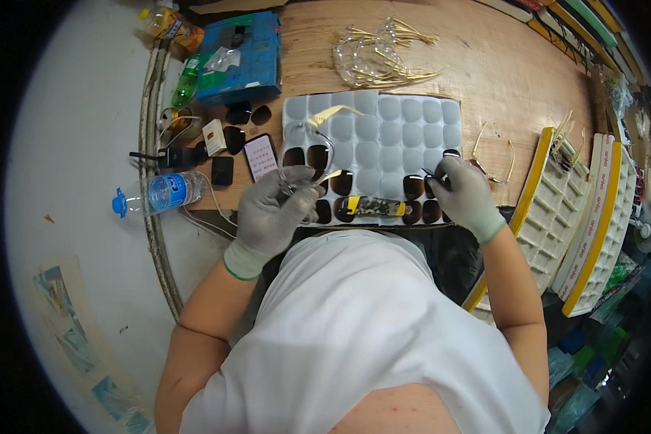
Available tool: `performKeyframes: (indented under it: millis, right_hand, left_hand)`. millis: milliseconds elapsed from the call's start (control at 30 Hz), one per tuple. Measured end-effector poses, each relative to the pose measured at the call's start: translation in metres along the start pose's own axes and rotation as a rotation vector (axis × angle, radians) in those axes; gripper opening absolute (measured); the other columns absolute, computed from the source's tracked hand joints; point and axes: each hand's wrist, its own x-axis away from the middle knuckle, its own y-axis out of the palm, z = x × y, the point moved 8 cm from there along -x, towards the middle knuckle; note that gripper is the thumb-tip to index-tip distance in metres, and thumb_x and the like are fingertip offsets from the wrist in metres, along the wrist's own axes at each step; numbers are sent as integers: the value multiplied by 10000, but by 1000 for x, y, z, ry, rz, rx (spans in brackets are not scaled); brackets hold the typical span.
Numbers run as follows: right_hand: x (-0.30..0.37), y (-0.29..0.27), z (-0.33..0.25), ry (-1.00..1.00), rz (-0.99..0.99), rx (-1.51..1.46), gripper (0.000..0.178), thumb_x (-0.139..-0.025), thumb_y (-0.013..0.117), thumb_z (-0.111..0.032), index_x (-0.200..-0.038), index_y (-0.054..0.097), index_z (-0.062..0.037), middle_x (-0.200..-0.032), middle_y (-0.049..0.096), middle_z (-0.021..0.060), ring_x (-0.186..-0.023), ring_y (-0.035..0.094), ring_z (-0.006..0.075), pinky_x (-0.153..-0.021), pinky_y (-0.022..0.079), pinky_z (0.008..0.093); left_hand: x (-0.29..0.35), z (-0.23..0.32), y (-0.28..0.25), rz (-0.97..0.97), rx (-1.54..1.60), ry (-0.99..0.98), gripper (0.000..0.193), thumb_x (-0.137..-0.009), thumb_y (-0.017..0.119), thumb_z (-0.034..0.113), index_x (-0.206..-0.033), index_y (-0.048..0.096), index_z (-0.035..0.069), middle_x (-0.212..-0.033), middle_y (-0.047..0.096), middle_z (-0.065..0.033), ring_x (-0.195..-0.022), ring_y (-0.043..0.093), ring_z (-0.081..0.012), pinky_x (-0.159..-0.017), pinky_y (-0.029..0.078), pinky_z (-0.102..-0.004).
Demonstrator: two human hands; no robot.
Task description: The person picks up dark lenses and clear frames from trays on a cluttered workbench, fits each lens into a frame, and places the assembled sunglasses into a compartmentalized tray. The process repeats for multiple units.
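Observation:
My left hand [273,213], in a grey glove, is closed on an eyeglass frame [331,148] with a clear rim and gold-coloured temples, held over the left side of a grey moulded tray [389,134]. My right hand [464,192], gloved too, is closed above the tray's right edge. A small dark edge shows at its fingertips; what it is I cannot make out. Dark brown lenses [414,186] lie in the tray's nearer pockets. Across the near rows rests a camouflage-patterned cylindrical tool [372,207] with yellow ends.
Several clear frames with gold temples [383,58] are heaped behind the tray. To the left lie a phone [260,156], sunglass lenses [234,139], a blue box [240,61] and a water bottle [168,192]. Yellow-edged white trays [550,210] stand at the right.

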Motion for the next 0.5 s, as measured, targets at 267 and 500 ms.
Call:
performKeyframes:
  millis: [267, 500]
  right_hand:
    - [66, 36, -134, 41, 248, -1110, 401, -946, 648, 43, -1326, 522, 66, -1130, 673, 134, -1016, 673, 164, -908, 569, 296]
    - [85, 49, -165, 90, 267, -1188, 260, -964, 641, -13, -1194, 574, 88, -1105, 665, 132, -943, 665, 163, -848, 581, 312]
  left_hand:
    - [48, 14, 39, -506, -294, 153, 347, -1036, 496, 129, -1345, 530, -24, -1059, 704, -125, -919, 708, -192, -844, 555, -329]
    - [74, 18, 19, -574, -289, 68, 328, -1063, 433, 195, -1268, 578, -15, -904, 716, -85, -808, 691, -162, -759, 552, -323]
